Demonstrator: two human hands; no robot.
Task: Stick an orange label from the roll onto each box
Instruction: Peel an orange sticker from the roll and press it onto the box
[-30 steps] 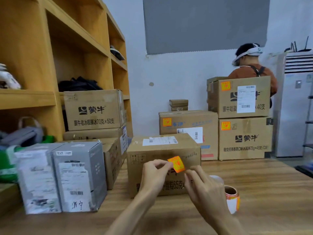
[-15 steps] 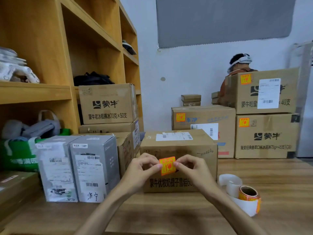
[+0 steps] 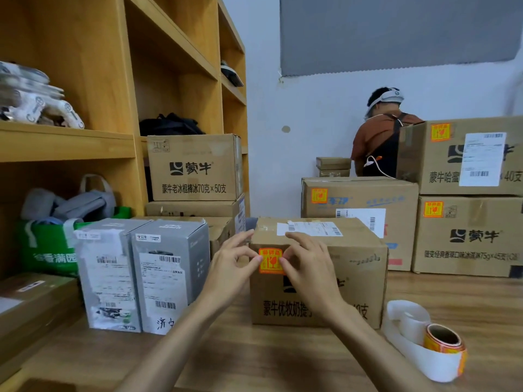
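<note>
An orange label (image 3: 270,260) lies against the upper left of the front face of the nearest brown box (image 3: 359,278). My left hand (image 3: 230,274) pinches its left edge and my right hand (image 3: 307,271) pinches its right edge. The label roll (image 3: 443,339), with a long loop of white backing paper, rests on the table to the right of that box. Three brown boxes behind on the right each carry an orange label (image 3: 319,195). Two grey boxes (image 3: 141,274) stand to the left with no orange label on the faces I see.
A wooden shelf unit (image 3: 113,142) fills the left side, with stacked brown boxes (image 3: 195,168) in front of it. A green bag (image 3: 48,250) sits on the lower shelf. Another person (image 3: 382,137) stands behind the far boxes.
Both hands have carried the label forward from mid-air to the front face of the nearest box, near its top left corner. The view has moved closer.
</note>
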